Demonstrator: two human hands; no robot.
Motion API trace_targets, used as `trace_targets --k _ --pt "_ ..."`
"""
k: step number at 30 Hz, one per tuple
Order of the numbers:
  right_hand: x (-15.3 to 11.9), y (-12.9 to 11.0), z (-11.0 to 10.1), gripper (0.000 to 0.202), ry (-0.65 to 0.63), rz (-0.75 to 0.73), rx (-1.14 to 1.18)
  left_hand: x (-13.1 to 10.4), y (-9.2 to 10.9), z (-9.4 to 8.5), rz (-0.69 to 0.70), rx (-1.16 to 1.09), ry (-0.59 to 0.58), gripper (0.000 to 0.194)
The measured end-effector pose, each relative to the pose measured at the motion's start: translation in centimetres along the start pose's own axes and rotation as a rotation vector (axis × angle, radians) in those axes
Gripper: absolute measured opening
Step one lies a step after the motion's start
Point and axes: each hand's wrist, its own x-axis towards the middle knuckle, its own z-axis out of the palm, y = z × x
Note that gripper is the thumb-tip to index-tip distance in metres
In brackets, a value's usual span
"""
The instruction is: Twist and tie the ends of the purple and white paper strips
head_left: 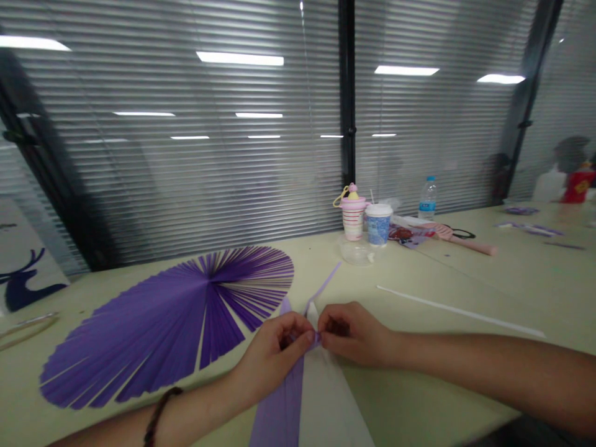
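Note:
My left hand (279, 347) and my right hand (351, 332) meet at the centre of the view, fingertips pinched almost together on a small purple strip (316, 338). A thin end of purple strip (328, 279) sticks out beyond the fingers. Under my hands, a purple sheet (279, 410) and a white sheet (330, 403) narrow to a point away from me. To the left lies a large fan-like spread of purple strips (153, 316), oval in outline, its strips meeting at one spot.
Behind stand a striped pink cup (352, 220), a blue paper cup (378, 226) and a water bottle (427, 198). A pink-handled brush (470, 243) and a white strip (460, 310) lie on the right. A deer picture (28, 267) stands at the left; window blinds rise behind.

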Motion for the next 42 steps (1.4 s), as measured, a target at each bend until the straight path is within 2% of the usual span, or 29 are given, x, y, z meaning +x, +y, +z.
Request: trace_targets --k 4,9,12,14,17,19,27,38,39,42 --pt "0.5 0.5 -0.1 0.003 0.041 0.055 0.080 0.0 0.0 -0.1 0.005 -0.013 0.000 0.018" --pt "0.8 0.8 -0.1 0.005 0.045 0.104 0.186 -0.5 0.6 0.1 0.035 0.038 -0.070 0.013" --pt "0.7 0.6 0.0 0.005 0.043 0.101 0.174 -0.7 0.7 0.2 0.027 0.035 -0.025 0.010" --pt "0.6 0.5 0.0 0.005 0.042 0.098 0.164 -0.6 0.6 0.2 0.006 -0.012 0.008 0.015" --pt "0.7 0.2 -0.1 0.005 0.058 0.124 0.189 -0.5 0.3 0.3 -0.012 -0.056 -0.006 0.034" --pt "0.9 0.1 -0.2 0.005 0.076 0.154 0.214 -0.4 0.2 0.2 -0.022 -0.079 -0.009 0.038" --pt "1.8 0.5 -1.0 0.004 0.169 0.221 0.302 -0.4 0.1 0.0 -0.079 -0.275 0.034 0.017" --pt "1.5 0.2 -0.5 0.004 0.145 0.217 0.384 -0.5 -0.4 -0.3 -0.130 -0.360 0.095 0.048" --pt "1.5 0.2 -0.5 0.004 0.140 0.216 0.384 -0.5 -0.5 -0.3 -0.115 -0.368 0.096 0.045" --pt "1.4 0.1 -0.5 0.004 0.135 0.214 0.360 -0.5 -0.4 -0.4 -0.050 -0.334 0.071 0.020"
